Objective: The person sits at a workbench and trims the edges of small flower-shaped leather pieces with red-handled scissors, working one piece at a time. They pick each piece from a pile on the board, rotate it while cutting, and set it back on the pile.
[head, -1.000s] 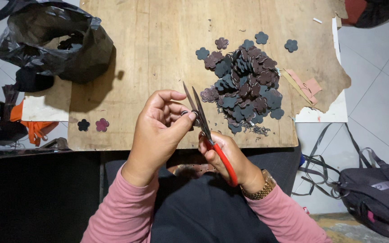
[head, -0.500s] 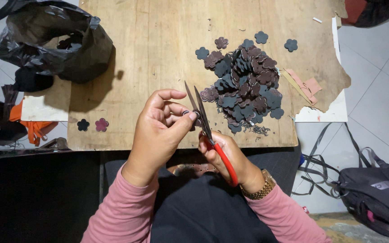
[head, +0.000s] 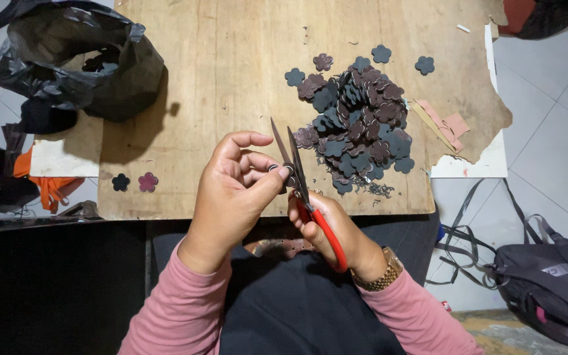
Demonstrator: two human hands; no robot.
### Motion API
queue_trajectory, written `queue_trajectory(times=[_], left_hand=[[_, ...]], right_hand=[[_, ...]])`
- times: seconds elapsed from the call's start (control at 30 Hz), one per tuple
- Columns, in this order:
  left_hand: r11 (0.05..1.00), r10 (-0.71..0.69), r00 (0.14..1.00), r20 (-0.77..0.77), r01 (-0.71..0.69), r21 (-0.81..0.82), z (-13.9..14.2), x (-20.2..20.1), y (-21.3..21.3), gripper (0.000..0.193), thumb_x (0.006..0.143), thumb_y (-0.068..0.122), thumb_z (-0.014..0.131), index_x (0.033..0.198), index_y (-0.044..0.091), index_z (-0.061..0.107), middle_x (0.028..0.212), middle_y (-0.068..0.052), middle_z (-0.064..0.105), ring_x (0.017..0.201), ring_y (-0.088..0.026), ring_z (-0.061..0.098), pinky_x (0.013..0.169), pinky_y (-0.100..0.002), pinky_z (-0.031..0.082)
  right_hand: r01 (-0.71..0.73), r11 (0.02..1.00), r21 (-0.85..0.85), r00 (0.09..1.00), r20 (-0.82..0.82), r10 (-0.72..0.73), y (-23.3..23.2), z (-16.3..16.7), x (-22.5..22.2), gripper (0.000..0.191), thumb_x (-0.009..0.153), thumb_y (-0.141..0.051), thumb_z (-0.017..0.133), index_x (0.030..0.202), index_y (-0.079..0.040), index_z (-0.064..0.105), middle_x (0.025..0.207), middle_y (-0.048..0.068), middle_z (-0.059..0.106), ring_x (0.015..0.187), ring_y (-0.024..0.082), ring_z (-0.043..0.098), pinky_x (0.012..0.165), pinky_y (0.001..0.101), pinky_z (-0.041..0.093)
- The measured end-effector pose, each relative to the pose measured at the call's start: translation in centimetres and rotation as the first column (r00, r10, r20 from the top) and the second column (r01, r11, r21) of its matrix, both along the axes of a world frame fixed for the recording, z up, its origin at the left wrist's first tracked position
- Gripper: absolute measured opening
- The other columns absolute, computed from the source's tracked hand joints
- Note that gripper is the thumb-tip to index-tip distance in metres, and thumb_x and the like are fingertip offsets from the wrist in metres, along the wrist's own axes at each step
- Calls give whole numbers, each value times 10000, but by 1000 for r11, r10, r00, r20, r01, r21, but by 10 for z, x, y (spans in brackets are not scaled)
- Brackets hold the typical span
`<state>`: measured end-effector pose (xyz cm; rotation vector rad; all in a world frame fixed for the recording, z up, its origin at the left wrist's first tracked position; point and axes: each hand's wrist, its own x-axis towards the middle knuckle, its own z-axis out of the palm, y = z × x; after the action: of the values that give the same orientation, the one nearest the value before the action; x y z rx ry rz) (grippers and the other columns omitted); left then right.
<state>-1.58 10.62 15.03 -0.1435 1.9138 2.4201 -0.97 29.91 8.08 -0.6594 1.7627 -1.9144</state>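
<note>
L hand (head: 235, 187) pinches a small dark piece (head: 277, 168) between thumb and fingertips, just above near edge of wooden board (head: 218, 85); fingers closed on it. R hand (head: 336, 230) wrapped round red handles of scissors (head: 297, 174), grip closed; blades point up and away, slightly parted, meeting the piece at L fingertips. Gold watch (head: 379, 276) on R wrist. Pile of dark flower cutouts (head: 359, 125) on board, right of blades, near but apart from hands. Two loose flowers, one dark (head: 121, 182), one reddish (head: 148, 181), at board's near-left corner. Black plastic bag (head: 80, 59) far left. Grey bag (head: 553, 289) on floor, right.
</note>
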Motion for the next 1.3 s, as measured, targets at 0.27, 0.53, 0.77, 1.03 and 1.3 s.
queue_trajectory(times=[0.27,0.53,0.77,1.03,1.3], left_hand=[[999,-18,1000,7,17,35,-1,1,-1,436,904,-72,675,1297,4,502,963,-59,648,825,-85,682,723,-192,559],[999,-35,999,-27,35,13,-3,-1,-2,492,898,-79,682,1343,13,491,998,-35,623,863,-64,635,758,-195,547],[998,-40,999,-22,42,56,-5,-2,-3,501,893,-84,687,1345,8,494,992,-34,637,869,-62,626,757,-190,530],[996,-44,998,-33,47,77,-5,-2,-4,493,896,-89,683,1341,4,493,994,-32,636,890,-69,638,787,-200,542],[997,-43,999,-9,44,56,-2,-4,-7,520,880,-88,688,1349,2,481,956,-48,667,858,-80,653,764,-201,544]], right_hand=[[-6,1000,5,1000,17,6,2,-5,2,811,878,-845,538,1030,-48,565,887,-29,506,801,71,461,708,218,433],[-4,999,-36,998,57,6,1,-6,3,771,874,-819,569,1010,-59,565,886,-38,486,784,63,423,680,210,395],[-10,997,-72,997,70,15,3,-6,2,717,901,-774,595,993,-64,557,885,-39,480,792,65,419,687,213,388],[-10,996,-89,998,63,16,1,-8,2,704,913,-761,604,978,-61,555,882,-35,490,795,69,433,696,224,403],[-51,998,-41,998,22,52,5,-4,-1,773,887,-817,564,1034,-59,557,891,-32,508,811,67,464,715,222,436]])
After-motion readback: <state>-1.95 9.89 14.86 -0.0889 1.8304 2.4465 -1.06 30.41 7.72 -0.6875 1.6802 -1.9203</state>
